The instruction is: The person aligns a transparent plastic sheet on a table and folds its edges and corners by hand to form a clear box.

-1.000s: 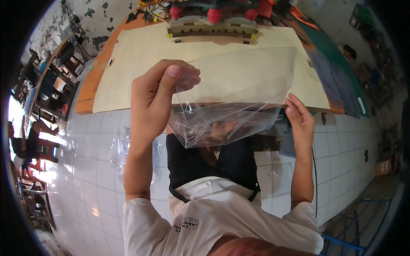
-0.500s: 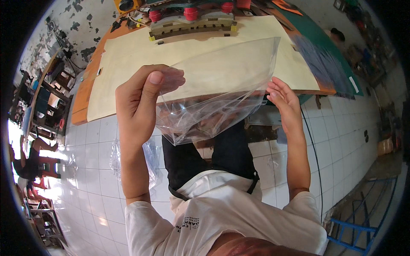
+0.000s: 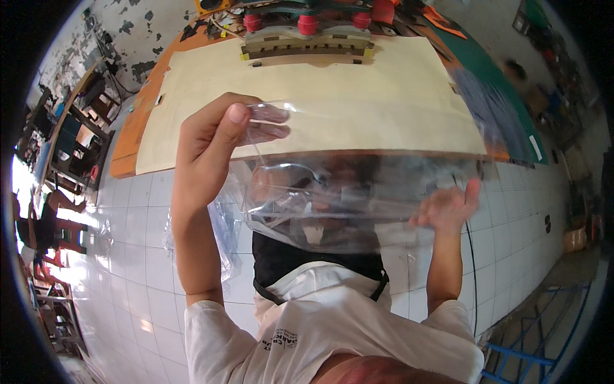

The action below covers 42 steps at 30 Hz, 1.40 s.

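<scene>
A large clear plastic sheet (image 3: 358,192) hangs in front of my body; it is creased and see-through, and whether it is a single layer or a bag I cannot tell. My left hand (image 3: 220,137) grips its upper left corner, thumb on the near side and fingers showing through the film. At the lower right part of the plastic is my right hand (image 3: 448,206), blurred by motion, its thumb apart from the fingers. That hand seems to touch the film without gripping it.
A cream board (image 3: 307,121) covers much of the wooden table ahead. At its far side stands a machine part with red cylinders (image 3: 307,24). Dark plastic sheets (image 3: 489,112) lie at the right. On the tiled floor are crumpled clear plastic (image 3: 225,240) and a black cable (image 3: 474,275).
My right hand has moved down and right, carrying the sheet's right side lower and stretching it out level. My left hand keeps its hold near the same place.
</scene>
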Available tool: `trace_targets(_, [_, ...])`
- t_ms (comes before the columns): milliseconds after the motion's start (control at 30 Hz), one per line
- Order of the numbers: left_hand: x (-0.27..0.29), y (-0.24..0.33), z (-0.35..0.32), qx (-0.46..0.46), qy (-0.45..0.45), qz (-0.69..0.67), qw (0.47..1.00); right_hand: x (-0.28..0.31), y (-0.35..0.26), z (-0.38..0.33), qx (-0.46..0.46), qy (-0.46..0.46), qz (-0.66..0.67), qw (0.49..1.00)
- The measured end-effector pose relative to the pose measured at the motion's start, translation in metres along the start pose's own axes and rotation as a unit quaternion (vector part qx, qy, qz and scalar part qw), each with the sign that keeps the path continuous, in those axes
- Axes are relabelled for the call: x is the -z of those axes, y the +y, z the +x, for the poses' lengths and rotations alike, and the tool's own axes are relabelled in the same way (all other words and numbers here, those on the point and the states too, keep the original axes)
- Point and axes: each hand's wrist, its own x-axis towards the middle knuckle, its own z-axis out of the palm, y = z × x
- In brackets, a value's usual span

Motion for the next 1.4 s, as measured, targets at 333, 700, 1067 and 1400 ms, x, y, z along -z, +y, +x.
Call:
trace_targets(333, [-0.041,-0.001,0.041,-0.025,-0.263,0.137,0.955,-0.067,0.06,0.091,-0.165,0.189,-0.218,0.943])
trace_targets(700, [-0.041,-0.028,-0.028,-0.178,0.015,0.286,0.942,-0.035,0.069,0.1,0.064,0.278,-0.262,0.922])
trace_targets(1067, [-0.043,-0.056,-0.02,-0.272,0.058,0.308,0.91,-0.023,0.083,0.115,0.055,0.265,-0.251,0.929])
trace_targets(1400, [-0.06,-0.064,-0.006,-0.176,0.04,0.235,0.955,-0.016,0.087,0.123,0.025,0.232,-0.19,0.954])
